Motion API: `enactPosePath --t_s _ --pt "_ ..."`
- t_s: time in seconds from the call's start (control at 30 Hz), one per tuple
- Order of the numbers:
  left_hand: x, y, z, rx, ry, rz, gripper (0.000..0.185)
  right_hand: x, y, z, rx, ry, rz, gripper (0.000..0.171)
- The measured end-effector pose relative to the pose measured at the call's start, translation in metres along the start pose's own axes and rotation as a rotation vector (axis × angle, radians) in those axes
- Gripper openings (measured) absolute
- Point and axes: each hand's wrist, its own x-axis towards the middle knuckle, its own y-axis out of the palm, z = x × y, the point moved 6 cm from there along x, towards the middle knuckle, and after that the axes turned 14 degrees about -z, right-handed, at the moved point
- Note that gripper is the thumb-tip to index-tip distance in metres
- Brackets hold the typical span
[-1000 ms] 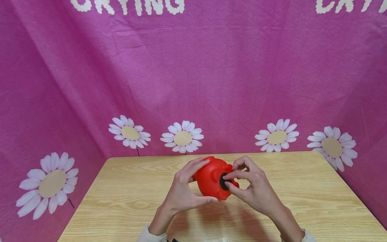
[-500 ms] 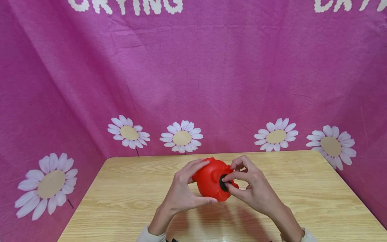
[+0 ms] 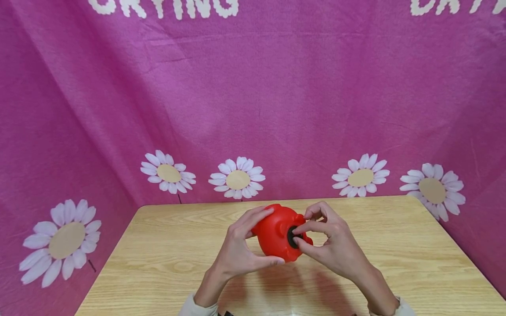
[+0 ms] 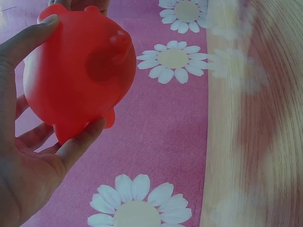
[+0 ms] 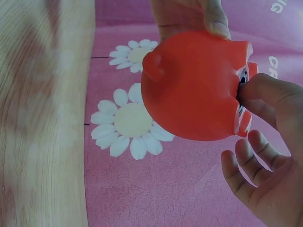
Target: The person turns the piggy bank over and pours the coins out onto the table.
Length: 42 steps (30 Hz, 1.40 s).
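A: Where is the pig (image 3: pixel 275 234)?
B: Lower centre of the head view, held above the table (image 3: pixel 158 245). The left hand (image 3: pixel 237 250) cups it, thumb below and fingers on top.
A: And the right hand (image 3: pixel 330 245)?
B: Its thumb and forefinger pinch the black plug (image 3: pixel 291 237) on the pig's right side.
A: Room around?
B: Bare wood left and right; pink cloth (image 3: pixel 276 109) closes the far edge

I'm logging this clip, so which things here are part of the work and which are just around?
In use: red plastic piggy bank; round black plug on its underside; left hand; right hand.

Just around: light wooden table; pink daisy-print cloth.
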Motion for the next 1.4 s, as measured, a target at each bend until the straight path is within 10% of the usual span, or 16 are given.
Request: enactPosePath --t_s 1.4 --pt "0.0007 -0.0002 -0.0005 0.008 0.016 -0.034 0.094 -0.0049 0.0018 0.0004 0.043 0.095 -0.028 0.032"
